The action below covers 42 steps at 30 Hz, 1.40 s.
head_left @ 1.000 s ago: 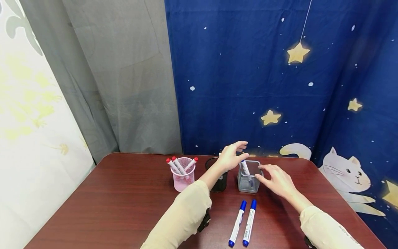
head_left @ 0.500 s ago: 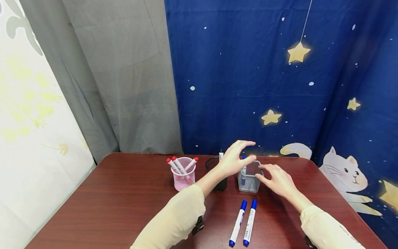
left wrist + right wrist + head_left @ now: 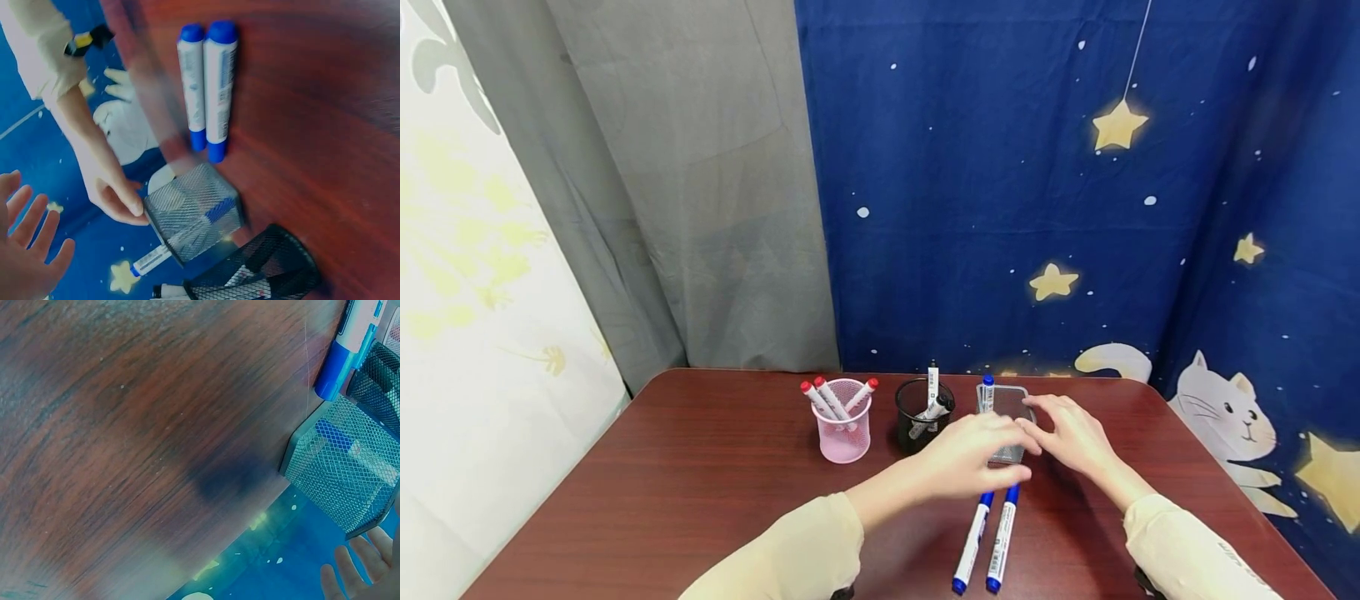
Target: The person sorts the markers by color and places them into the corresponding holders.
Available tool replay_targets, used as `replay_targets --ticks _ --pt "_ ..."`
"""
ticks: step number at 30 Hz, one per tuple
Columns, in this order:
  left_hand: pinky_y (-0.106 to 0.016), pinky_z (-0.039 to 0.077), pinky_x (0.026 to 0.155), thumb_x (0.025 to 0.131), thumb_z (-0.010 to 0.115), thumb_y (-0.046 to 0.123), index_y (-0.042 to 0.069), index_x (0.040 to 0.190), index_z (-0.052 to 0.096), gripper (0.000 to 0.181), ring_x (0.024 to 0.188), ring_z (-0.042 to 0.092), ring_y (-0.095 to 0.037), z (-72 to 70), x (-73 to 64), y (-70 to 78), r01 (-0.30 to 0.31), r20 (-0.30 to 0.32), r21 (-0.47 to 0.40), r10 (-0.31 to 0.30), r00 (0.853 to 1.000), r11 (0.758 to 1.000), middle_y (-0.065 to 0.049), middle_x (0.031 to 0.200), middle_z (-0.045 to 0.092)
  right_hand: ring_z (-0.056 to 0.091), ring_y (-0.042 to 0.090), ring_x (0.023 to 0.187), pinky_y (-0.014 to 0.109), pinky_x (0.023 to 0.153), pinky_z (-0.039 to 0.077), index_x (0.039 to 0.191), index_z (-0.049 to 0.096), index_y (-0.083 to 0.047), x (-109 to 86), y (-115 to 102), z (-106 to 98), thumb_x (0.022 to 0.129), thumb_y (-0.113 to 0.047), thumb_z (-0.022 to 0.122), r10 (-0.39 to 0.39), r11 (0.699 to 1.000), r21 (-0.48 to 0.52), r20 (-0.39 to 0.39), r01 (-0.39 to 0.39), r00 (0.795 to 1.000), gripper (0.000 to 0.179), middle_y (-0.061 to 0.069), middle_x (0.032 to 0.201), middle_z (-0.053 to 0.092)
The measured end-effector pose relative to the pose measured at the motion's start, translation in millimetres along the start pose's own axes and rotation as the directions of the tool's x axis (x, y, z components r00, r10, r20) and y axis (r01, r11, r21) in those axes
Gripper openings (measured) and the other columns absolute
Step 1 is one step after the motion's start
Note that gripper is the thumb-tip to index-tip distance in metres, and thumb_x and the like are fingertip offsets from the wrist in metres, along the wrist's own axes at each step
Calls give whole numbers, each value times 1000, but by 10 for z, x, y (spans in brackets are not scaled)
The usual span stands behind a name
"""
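My right hand (image 3: 1067, 429) holds the rim of the square grey mesh pen holder (image 3: 194, 181) at its right side, thumb toward the front and fingers behind. One blue-capped marker (image 3: 988, 390) leans inside that holder. My left hand (image 3: 970, 458) is in the air in front of the holder, fingers loosely spread and nothing in them; it covers part of the holder in the head view. Just below it, two blue-capped whiteboard markers, a left one (image 3: 972, 546) and a right one (image 3: 1002, 542), lie side by side on the table.
A round black mesh holder (image 3: 912, 435) with black-capped markers stands left of the grey one. Further left is a pink mesh holder (image 3: 843, 444) with red-capped markers. The brown table (image 3: 700, 500) ends at curtains (image 3: 962, 208) behind the holders.
My left hand has moved from above the grey holder toward the front, over the cap ends of the lying markers. The blue-capped marker in the holder now stands more upright. The right hand stays put.
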State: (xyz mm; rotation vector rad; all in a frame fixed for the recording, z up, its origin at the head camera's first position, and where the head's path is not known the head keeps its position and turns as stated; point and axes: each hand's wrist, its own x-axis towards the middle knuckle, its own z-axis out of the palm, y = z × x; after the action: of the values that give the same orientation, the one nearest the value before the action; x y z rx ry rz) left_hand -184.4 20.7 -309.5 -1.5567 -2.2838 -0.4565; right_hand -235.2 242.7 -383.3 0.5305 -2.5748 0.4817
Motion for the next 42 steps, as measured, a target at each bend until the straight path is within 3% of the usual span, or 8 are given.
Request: replay_targets --ticks 4,7,10,16,20,32,38,42 --pt "-13 34 80 84 57 34 23 105 62 24 94 47 0 36 -178 83 -86 66 126 78 995 988 13 97 57 52 26 95 47 70 44 106 61 -10 3 -4 4 79 -41 62 7 1000 4 -8 -7 1000 41 8 104 60" --pt "-16 35 77 83 57 35 25 104 61 23 90 48 -1 73 -321 120 -158 118 231 133 984 960 15 93 56 52 25 94 46 70 44 106 61 -11 6 -4 7 78 -41 63 0 1000 5 -19 0 1000 41 8 103 60" --pt "-19 37 76 82 57 32 27 98 61 18 87 48 -3 133 -455 135 -240 174 354 189 967 904 15 91 55 52 25 94 45 71 44 105 62 -10 7 -3 9 78 -40 63 -3 1000 4 -22 3 1000 41 8 103 60" --pt "-23 36 71 84 52 25 30 87 59 9 81 46 -5 259 -680 143 -377 281 537 261 923 754 15 85 53 52 26 94 46 73 43 106 62 -10 10 -4 2 78 -41 63 5 1000 5 -11 -5 1000 43 9 103 60" --pt "-23 35 69 82 55 30 32 86 57 5 81 45 -6 344 -787 117 -427 349 578 263 900 696 14 85 51 52 26 95 46 74 43 107 62 -10 5 -5 3 78 -42 63 9 1000 8 -3 -9 1000 43 10 104 60" --pt "-21 35 66 80 57 35 32 95 54 15 87 46 -6 551 -917 8 -450 395 572 250 884 685 13 96 50 52 26 94 45 74 43 106 62 -9 -2 -4 16 77 -40 64 -4 1000 7 -12 4 1000 42 9 103 60" --pt "-21 36 69 82 55 35 31 105 52 24 93 46 -6 593 -886 -6 -443 378 558 261 888 702 13 102 50 52 27 94 46 74 43 106 62 -9 3 -9 9 77 -39 64 -3 1000 3 -14 3 1000 42 9 103 60" --pt "-22 36 76 86 50 34 32 113 51 27 99 45 -5 641 -837 -15 -455 389 548 267 881 701 14 111 50 52 26 94 46 73 43 106 62 -10 -1 -6 14 77 -40 64 2 1000 5 -19 -2 1000 42 9 103 60"
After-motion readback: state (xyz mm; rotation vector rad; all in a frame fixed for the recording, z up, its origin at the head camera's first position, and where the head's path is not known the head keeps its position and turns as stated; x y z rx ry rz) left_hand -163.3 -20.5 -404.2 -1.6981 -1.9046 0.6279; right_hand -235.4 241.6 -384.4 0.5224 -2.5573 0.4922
